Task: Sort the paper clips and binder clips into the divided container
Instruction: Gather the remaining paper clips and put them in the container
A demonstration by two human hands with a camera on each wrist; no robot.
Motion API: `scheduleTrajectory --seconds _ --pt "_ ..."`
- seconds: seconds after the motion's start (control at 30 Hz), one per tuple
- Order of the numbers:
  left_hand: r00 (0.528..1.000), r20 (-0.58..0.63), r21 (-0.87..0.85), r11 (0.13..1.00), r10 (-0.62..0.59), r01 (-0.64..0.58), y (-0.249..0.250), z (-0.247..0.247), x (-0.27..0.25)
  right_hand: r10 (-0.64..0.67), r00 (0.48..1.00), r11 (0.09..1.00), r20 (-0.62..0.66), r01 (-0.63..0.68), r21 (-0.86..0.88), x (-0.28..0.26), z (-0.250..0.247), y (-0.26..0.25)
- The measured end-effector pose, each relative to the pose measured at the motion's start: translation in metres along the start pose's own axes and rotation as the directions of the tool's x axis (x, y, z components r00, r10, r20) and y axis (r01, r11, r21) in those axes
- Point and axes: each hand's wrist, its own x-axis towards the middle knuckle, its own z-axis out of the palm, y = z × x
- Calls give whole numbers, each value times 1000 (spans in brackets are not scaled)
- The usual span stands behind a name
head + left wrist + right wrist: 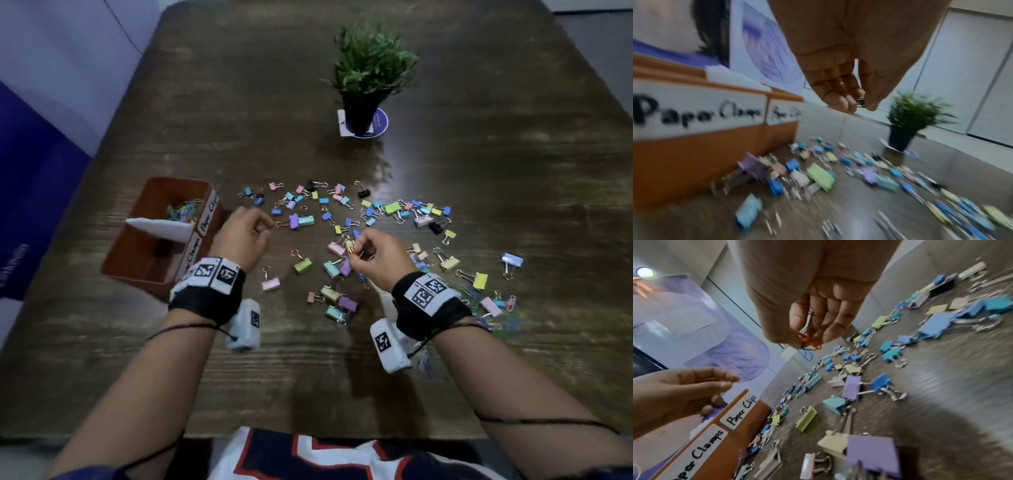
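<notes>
Pinching a small green paper clip [860, 101], blurred, left hand [244, 236] hovers beside divided container [137, 253]; far compartment holds paper clips [183, 209]. Right hand [380, 258] grips orange and blue clips [809, 344] over scattered binder clips [373, 219].

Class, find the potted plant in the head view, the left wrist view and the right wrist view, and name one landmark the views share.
Head: potted plant, top centre, far side of table.
Left wrist: right of centre, behind the clips.
Right wrist: not in it.
Shared landmark: the labelled brown container.
</notes>
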Motion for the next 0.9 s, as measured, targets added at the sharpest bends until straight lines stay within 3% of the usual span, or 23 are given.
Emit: scheduleTrajectory --seconds 0.17,0.3,0.43,0.6,0.7,0.9 --pt "962 -192 76 974 -194 211 -67 -59 35 10 998 1000 64 -9 -7 17 35 -24" --pt "949 -169 121 950 -264 286 -99 -70 51 15 997 1000 78 -13 -22 25 53 -34" --pt "939 -139 100 939 -315 330 -113 -75 56 28 995 1000 98 -27 -14 31 64 -40" --pt "923 -243 89 940 -299 328 -132 -96 30 8 997 1000 78 -7 -9 43 79 -54" --pt "910 -274 191 910 -312 369 -153 -93 11 -91 991 996 97 92 -3 60 97 -86" --pt "908 -263 107 925 -326 364 -181 -79 -2 -247 964 969 96 246 24 92 145 -153"
